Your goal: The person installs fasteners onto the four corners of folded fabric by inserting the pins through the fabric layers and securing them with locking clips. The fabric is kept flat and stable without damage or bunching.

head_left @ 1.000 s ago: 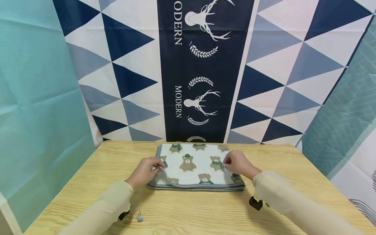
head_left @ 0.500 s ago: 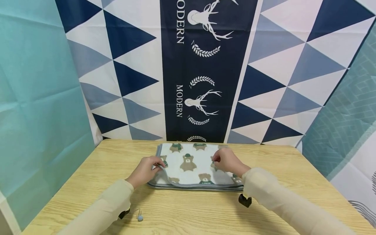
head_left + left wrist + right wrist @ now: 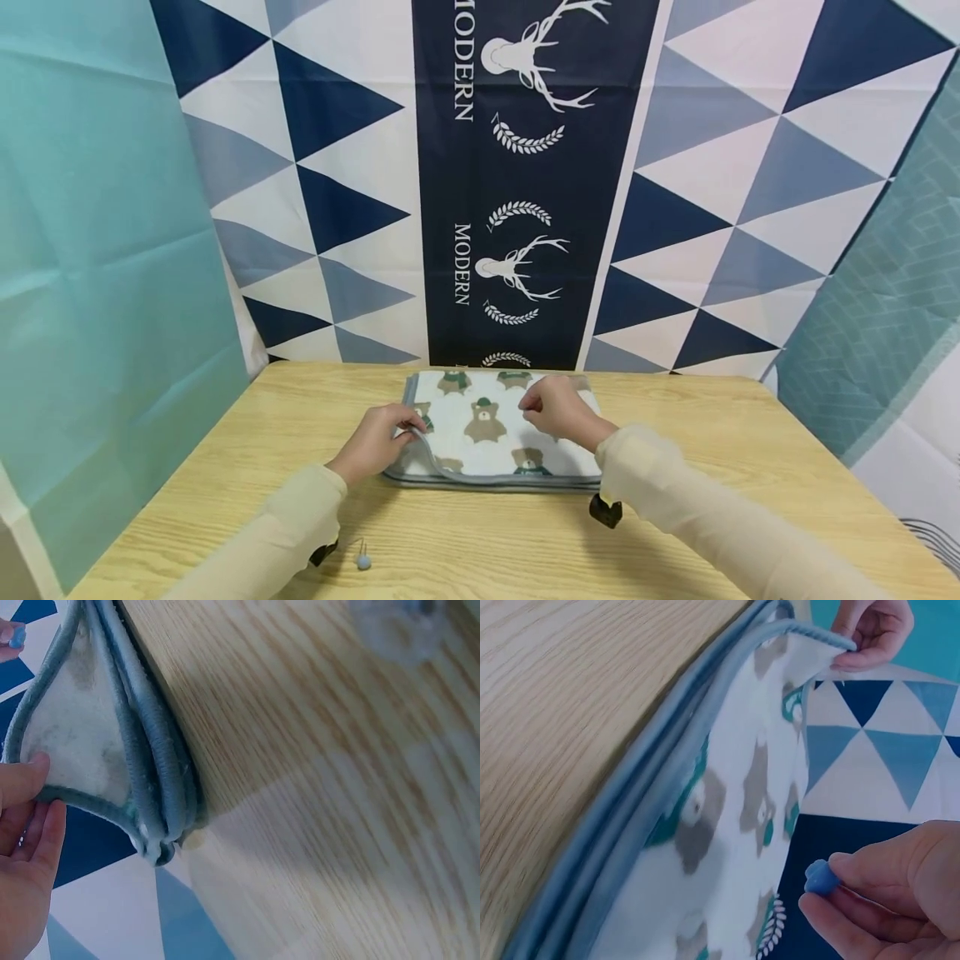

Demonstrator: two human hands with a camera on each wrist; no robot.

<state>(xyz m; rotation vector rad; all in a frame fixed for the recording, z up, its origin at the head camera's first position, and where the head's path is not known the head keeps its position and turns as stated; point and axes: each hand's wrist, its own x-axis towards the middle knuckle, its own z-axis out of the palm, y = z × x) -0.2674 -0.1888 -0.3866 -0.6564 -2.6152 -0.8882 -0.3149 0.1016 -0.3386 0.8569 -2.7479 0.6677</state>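
A folded blanket [image 3: 480,454] with brown bears on white and grey-blue edging lies at the table's back. My left hand [image 3: 378,437] pinches its near left corner between thumb and fingers, and the top layer there is lifted off those below, as the left wrist view shows. Over the blanket's right half, my right hand [image 3: 561,410] pinches a small blue knob-like piece [image 3: 821,877] between thumb and index finger. Most of that piece's base is hidden by the fingertips.
A small blue-headed piece with two thin prongs [image 3: 363,561] lies on the wooden table [image 3: 480,550] near the left forearm. A patterned cloth [image 3: 360,167] hangs behind the table, with a teal sheet [image 3: 112,275] at the left.
My right hand has moved left across the blanket, from its right edge toward its middle. My left hand keeps its hold on the corner. The head view has shifted slightly.
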